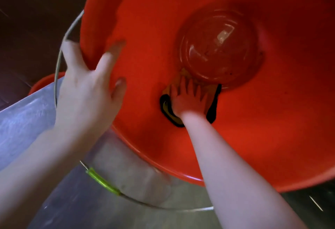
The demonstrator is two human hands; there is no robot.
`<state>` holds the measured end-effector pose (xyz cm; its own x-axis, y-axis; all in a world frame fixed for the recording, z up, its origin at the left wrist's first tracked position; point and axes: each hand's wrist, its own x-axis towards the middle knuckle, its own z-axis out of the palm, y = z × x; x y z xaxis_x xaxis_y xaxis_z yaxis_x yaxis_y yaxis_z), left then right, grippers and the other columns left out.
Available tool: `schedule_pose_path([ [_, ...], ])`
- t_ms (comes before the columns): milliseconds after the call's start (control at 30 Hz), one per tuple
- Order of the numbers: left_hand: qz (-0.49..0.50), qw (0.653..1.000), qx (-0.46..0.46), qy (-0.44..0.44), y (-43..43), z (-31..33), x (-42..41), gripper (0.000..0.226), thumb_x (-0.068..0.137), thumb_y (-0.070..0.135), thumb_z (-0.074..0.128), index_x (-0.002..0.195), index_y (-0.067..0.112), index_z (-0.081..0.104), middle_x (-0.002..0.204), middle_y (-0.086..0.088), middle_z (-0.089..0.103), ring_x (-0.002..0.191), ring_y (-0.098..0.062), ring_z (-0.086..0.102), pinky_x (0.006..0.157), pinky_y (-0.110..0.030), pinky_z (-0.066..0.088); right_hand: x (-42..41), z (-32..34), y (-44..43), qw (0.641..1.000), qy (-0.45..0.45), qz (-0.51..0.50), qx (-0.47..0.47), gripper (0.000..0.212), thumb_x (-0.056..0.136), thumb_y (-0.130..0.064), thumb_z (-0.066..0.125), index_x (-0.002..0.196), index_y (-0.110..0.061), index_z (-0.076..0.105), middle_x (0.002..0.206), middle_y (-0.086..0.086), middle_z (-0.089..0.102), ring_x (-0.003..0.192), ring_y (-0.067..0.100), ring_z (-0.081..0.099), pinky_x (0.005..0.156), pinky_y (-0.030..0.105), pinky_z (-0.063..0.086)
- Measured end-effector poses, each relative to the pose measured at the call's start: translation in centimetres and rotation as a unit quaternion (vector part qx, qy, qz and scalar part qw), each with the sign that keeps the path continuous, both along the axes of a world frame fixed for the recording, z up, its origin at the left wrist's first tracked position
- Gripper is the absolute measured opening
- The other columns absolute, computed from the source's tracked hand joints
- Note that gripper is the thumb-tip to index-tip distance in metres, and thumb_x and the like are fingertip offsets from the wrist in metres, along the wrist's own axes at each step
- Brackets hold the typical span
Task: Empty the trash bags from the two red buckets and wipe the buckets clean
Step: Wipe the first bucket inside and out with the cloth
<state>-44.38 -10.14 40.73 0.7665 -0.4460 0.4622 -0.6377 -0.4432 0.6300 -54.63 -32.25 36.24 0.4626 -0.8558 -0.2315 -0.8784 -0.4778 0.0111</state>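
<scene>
Gripping the red bucket's (253,120) rim, left hand (87,91), frame left | bucket tipped, mouth toward me, round base upper right | right hand (188,100) spread flat, pressing yellow black-edged cloth (213,105) on smooth plastic wall | wire handle (59,62), green grip, hangs lower left.

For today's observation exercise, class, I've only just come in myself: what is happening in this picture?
A person is wiping out a red bucket that is tipped toward the camera. The left hand grips the bucket's rim, fingers hooked over the edge, steadying it. The right hand reaches deep inside and presses a yellow cloth with a dark border flat against the inner wall, just below the round bottom. No trash bag is visible inside. The wire handle with its green grip hangs loose below. Part of a second red bucket shows behind the left hand.
</scene>
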Motion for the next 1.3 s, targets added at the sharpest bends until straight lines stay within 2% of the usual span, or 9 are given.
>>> schedule_pose_path([
  [200,-0.011,0.981,0.001,0.195,1.1,-3.9,-5.9,0.074,0.086,0.045,0.056,0.146,0.057,0.016,0.126,-0.008,0.024,0.093,-0.041,0.054,0.089,-0.043,0.049,-3.0,0.9,5.0,0.995,0.074,-0.066,-0.017,0.061,0.101,-0.046,0.012,0.155,-0.023,-0.006,0.163,0.001,-0.008,0.149,0.031,-0.005,0.118,0.054,-0.004],
  [367,-0.040,0.969,-0.029,0.241,0.7,-4.8,-7.3,0.065,0.085,0.065,0.032,0.146,0.060,0.010,0.108,0.017,0.004,0.101,-0.030,0.050,0.091,-0.033,0.042,-4.1,0.1,14.1,0.992,-0.029,0.118,-0.025,0.068,0.091,-0.055,-0.002,0.145,-0.027,-0.032,0.157,-0.004,-0.027,0.148,0.024,-0.014,0.118,0.050,-0.005],
  [467,-0.055,0.969,-0.017,0.240,1.0,-4.9,-7.0,0.065,0.085,0.066,0.031,0.146,0.060,0.009,0.108,0.015,0.007,0.098,-0.029,0.048,0.089,-0.033,0.043,-3.5,-0.3,12.7,0.994,-0.019,0.104,-0.037,0.070,0.090,-0.057,0.001,0.148,-0.029,-0.027,0.161,-0.002,-0.019,0.149,0.022,-0.010,0.118,0.049,-0.002],
  [700,-0.055,0.966,-0.017,0.253,1.1,-5.0,-6.9,0.063,0.086,0.069,0.031,0.144,0.064,0.005,0.108,0.018,0.006,0.093,-0.033,0.058,0.084,-0.031,0.044,1.9,0.0,2.6,0.994,-0.043,-0.096,0.017,0.059,0.102,-0.048,0.013,0.155,-0.027,-0.002,0.163,0.000,0.000,0.149,0.027,0.003,0.118,0.053,0.003],
  [867,-0.061,0.961,-0.011,0.270,0.9,-4.8,-6.9,0.066,0.085,0.072,0.024,0.146,0.061,0.003,0.111,0.011,0.008,0.088,-0.037,0.057,0.086,-0.035,0.047,-0.3,-0.3,9.0,0.997,-0.021,0.065,-0.022,0.070,0.097,-0.049,0.020,0.152,-0.025,-0.017,0.163,-0.002,-0.011,0.149,0.026,-0.001,0.119,0.051,0.004],
  [967,-0.066,0.959,-0.014,0.275,1.0,-4.7,-6.8,0.068,0.083,0.072,0.027,0.146,0.060,0.005,0.119,0.001,0.018,0.088,-0.036,0.057,0.089,-0.036,0.047,-2.8,0.0,14.4,0.989,-0.051,0.139,-0.019,0.074,0.087,-0.056,0.008,0.146,-0.031,-0.029,0.161,-0.006,-0.016,0.149,0.020,-0.008,0.118,0.047,-0.001],
  [1167,-0.114,0.934,-0.041,0.336,1.6,-4.5,-6.5,0.072,0.088,0.055,0.050,0.148,0.054,0.010,0.122,0.008,0.016,0.122,-0.020,0.040,0.103,-0.014,0.020,1.5,0.3,6.7,0.998,-0.039,0.046,-0.008,0.062,0.100,-0.046,0.016,0.153,-0.028,-0.011,0.162,-0.002,-0.014,0.150,0.023,-0.004,0.120,0.047,0.006],
  [1233,-0.145,0.923,0.008,0.356,2.0,-3.6,-6.9,0.075,0.086,0.054,0.051,0.150,0.046,0.012,0.131,0.005,0.017,0.126,-0.019,0.041,0.109,-0.020,0.025,3.0,0.2,3.7,0.999,-0.034,0.003,0.015,0.057,0.103,-0.040,0.015,0.154,-0.029,-0.008,0.163,-0.002,-0.011,0.149,0.024,-0.002,0.119,0.048,0.005],
  [1300,-0.166,0.940,0.118,0.274,3.0,-2.3,-7.2,0.076,0.083,0.063,0.044,0.150,0.046,0.011,0.132,-0.001,0.029,0.122,-0.022,0.048,0.104,-0.030,0.040,3.6,0.1,2.2,1.000,-0.020,0.006,0.016,0.056,0.103,-0.039,0.013,0.154,-0.027,-0.007,0.163,-0.001,-0.009,0.149,0.027,-0.002,0.119,0.049,0.004],
])
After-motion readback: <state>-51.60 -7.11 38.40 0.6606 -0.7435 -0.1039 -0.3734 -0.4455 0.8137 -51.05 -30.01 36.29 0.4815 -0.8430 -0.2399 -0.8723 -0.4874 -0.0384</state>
